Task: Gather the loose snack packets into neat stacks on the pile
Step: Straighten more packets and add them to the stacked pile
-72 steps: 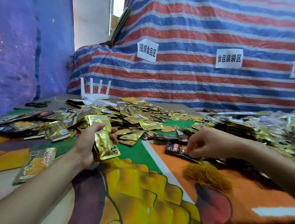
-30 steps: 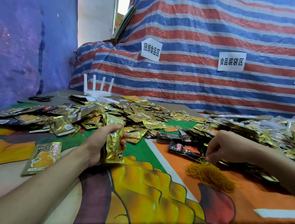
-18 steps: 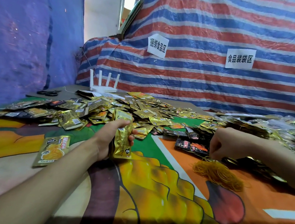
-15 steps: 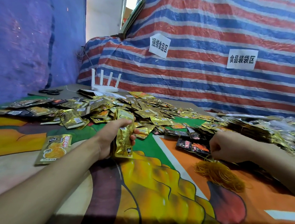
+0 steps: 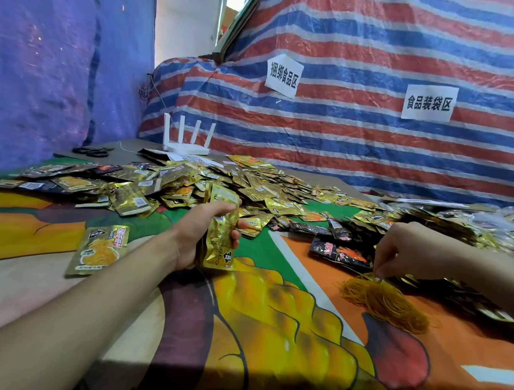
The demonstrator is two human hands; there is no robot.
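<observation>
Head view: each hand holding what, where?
Left hand grips the gold packet stack around its middle. Right hand pinches the rubber band heap at its top.

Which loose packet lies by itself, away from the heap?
The gold packet beside the left forearm, flat on the cloth; the others overlap in the heap.

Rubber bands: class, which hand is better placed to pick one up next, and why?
Right. The right hand pinches at the rubber band heap; the left hand is occupied, gripping the gold packet stack.

Paper sign (image 5: 284,80): probably 捆绑食品区; second sign (image 5: 429,103): 食品装袋区
</observation>
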